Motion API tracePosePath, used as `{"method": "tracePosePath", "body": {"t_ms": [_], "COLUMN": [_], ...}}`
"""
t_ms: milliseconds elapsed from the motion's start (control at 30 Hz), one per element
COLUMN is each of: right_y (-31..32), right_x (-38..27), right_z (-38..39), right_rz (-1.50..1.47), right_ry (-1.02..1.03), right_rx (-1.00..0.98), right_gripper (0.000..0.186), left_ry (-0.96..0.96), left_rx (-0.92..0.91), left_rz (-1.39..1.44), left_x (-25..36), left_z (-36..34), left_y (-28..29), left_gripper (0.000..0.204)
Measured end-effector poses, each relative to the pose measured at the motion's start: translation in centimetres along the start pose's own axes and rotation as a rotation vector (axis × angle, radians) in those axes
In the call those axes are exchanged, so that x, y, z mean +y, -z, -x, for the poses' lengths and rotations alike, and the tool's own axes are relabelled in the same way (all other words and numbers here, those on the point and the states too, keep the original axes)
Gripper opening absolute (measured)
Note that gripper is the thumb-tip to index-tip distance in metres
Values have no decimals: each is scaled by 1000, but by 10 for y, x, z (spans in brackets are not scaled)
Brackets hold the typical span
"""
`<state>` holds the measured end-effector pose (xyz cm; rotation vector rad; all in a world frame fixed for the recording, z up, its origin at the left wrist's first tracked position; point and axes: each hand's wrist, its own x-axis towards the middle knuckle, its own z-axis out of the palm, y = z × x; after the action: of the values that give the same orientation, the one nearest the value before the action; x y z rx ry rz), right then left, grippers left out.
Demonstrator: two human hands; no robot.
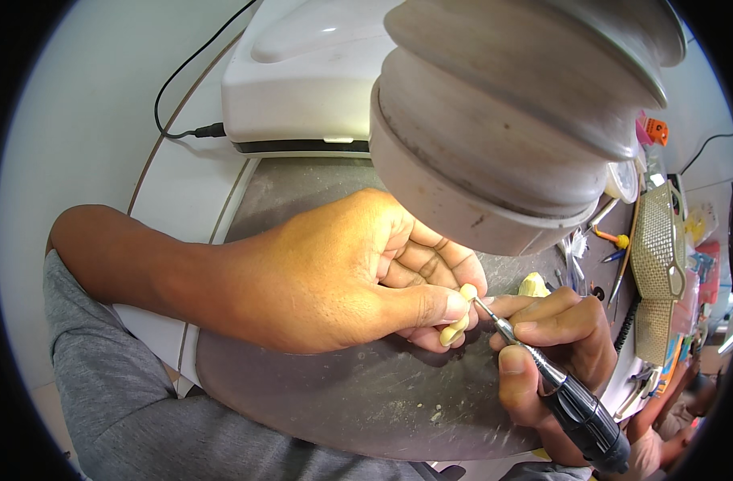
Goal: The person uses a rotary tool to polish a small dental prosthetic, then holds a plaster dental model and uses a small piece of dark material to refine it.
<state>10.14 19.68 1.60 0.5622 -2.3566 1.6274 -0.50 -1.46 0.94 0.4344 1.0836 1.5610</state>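
My left hand (326,276) pinches a small pale-yellow carved piece (453,330) between thumb and fingers, the other fingers curled behind it. It looks like a dental plaster or wax part, though its exact kind is unclear. In my right hand (571,329) is a black and silver rotary handpiece (579,405), held like a pen. Its thin metal bur meets the upper end of the piece, close to my left thumb tip. Just beyond my right fingers lies a second pale-yellow lump (533,284) on the grey work mat (342,393).
A wide ribbed suction hose (495,136) hangs over the work from above. Behind my left hand stands a white machine (302,104) with a black cord. To the right are a woven plastic basket (659,248), pens and small tools. Another person (671,421) shows at lower right.
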Motion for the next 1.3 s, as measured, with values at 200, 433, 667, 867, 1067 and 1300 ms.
{"method": "tracePosePath", "body": {"t_ms": [200, 433, 667, 867, 1067, 1300], "right_y": [2, 9, 9, 8, 3, 6], "right_x": [-4, -17, -15, -8, -8, 0], "right_z": [-1, 1, 3, 1, 3, 2], "right_rz": [32, 32, 22, -10, 13, 58], "right_ry": [4, -200, -191, -94, -32, 31], "right_rx": [-8, -152, -156, -95, 25, -12], "right_gripper": [25, 23, 24, 27, 26, 25], "left_ry": [-3, 13, 1, 12, 72, 73], "left_rx": [-15, 0, -6, 4, 29, -47], "left_rz": [-3, 5, 14, -9, -101, 12], "left_x": [1, 1, -1, 0, 14, 9], "left_z": [-1, 1, 0, 0, 2, 1], "left_y": [0, 0, 0, 0, 1, 6], "left_gripper": [25, 26, 25, 27, 31, 33]}}
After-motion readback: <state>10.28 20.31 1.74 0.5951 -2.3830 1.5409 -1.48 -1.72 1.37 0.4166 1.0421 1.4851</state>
